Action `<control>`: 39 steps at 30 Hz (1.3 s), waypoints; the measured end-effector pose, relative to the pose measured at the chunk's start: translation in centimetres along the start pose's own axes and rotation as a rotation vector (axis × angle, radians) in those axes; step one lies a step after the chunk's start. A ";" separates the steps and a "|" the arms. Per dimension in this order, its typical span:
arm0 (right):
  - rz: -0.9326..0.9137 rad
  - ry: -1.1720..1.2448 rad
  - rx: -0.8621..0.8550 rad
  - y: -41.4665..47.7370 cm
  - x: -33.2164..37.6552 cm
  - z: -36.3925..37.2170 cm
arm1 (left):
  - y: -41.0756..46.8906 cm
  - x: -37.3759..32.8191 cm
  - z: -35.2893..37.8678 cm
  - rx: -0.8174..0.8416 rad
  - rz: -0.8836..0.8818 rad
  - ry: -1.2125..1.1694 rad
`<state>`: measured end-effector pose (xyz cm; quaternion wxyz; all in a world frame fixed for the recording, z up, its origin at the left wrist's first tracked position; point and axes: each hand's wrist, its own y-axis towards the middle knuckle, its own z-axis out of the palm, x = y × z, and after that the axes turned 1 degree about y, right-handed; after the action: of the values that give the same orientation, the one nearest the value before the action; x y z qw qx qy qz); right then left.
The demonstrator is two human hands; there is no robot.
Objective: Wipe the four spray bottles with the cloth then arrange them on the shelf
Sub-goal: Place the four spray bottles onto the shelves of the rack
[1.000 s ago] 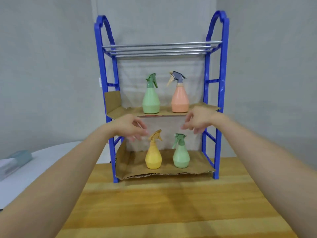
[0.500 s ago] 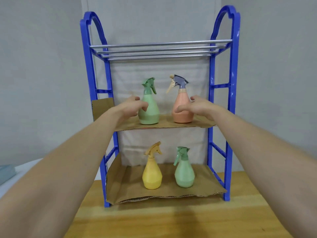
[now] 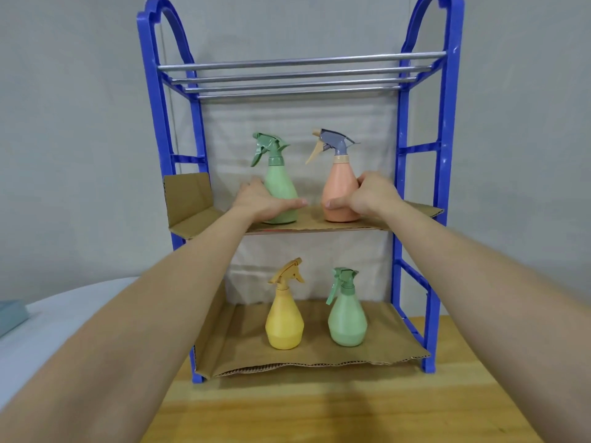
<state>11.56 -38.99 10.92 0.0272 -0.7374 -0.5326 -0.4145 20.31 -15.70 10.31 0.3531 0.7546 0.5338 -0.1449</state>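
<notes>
A blue shelf rack point(image 3: 446, 161) stands on a wooden table. On its middle cardboard shelf, a green spray bottle point(image 3: 279, 183) and a peach spray bottle point(image 3: 339, 190) with a grey trigger stand upright. My left hand point(image 3: 267, 203) wraps the green bottle's base from the left. My right hand point(image 3: 367, 196) wraps the peach bottle's base from the right. On the bottom cardboard shelf stand a yellow spray bottle point(image 3: 284, 318) and a second green spray bottle point(image 3: 347, 314). No cloth is in view.
The wooden table point(image 3: 351, 410) runs in front of the rack. A white round surface point(image 3: 48, 318) lies at the left with a pale blue object point(image 3: 11, 314) on it. Metal rods point(image 3: 300, 75) form the rack's top tier. A grey wall is behind.
Both hands rose from in front of the lower shelf to the middle shelf and closed around the two upper bottles. The view moved closer to the rack.
</notes>
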 end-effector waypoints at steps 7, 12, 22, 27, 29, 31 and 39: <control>-0.012 -0.020 -0.045 -0.5 -0.4 0.7 | -0.7 0.2 -0.2 -0.027 -0.070 -0.006; -0.018 0.006 -0.093 -0.9 -0.5 1.3 | -1.3 -0.6 0.7 -0.146 -0.101 0.149; -0.020 0.019 -0.090 -1.1 -0.4 1.6 | -1.2 -1.0 0.9 -0.149 -0.139 0.190; -0.019 0.023 -0.100 -1.1 -0.6 1.8 | -1.5 -1.6 1.0 -0.162 -0.157 0.218; -0.023 0.018 -0.101 -1.0 -0.6 1.9 | -1.6 -1.6 1.0 -0.164 -0.155 0.221; -0.024 0.018 -0.100 -1.1 -0.6 1.9 | -1.5 -1.6 1.0 -0.165 -0.151 0.214; -0.026 0.022 -0.099 -1.0 -0.6 2.0 | -1.4 -1.3 1.1 -0.166 -0.139 0.190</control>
<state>11.84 -38.05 8.78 -0.0089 -0.7263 -0.5207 -0.4487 18.73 -17.16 9.76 0.3513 0.6943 0.6259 -0.0525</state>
